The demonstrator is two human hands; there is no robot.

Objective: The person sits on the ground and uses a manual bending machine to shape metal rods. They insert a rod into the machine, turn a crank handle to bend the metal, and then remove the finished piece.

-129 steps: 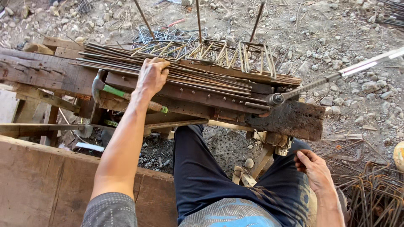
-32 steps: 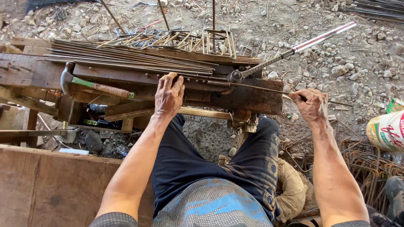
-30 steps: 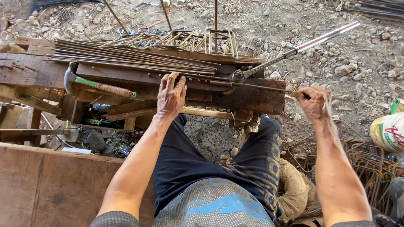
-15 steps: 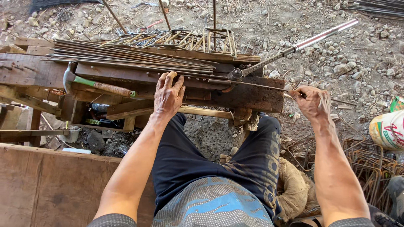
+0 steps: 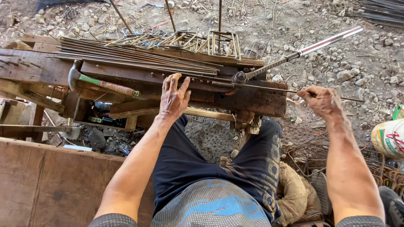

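The person sits at a rough wooden bench [image 5: 256, 101] set on gravel. The left hand [image 5: 173, 97] lies flat and spread, fingers unclenched, pressing on the bench's front edge near its middle, over a thin steel rod [image 5: 269, 87] that runs along the bench top and out past its right end. The right hand [image 5: 322, 100] is off the bench's right end, clenched around the free end of that rod; the rod's tip shows just beyond the knuckles.

Near the right end of the bench the rod passes a pivoted bending lever [image 5: 294, 54], whose long handle angles up and away to the right over the gravel; whether the rod is caught under the pivot pin is hard to tell at this size.

A bundle of straight rods [image 5: 126, 59] lies along the back of the bench. Bent square stirrups [image 5: 223, 42] stand at its rear edge. A hammer [image 5: 101, 84] with a green-banded handle rests toward the left end. A printed sack [image 5: 389, 136] sits on the ground at the right.
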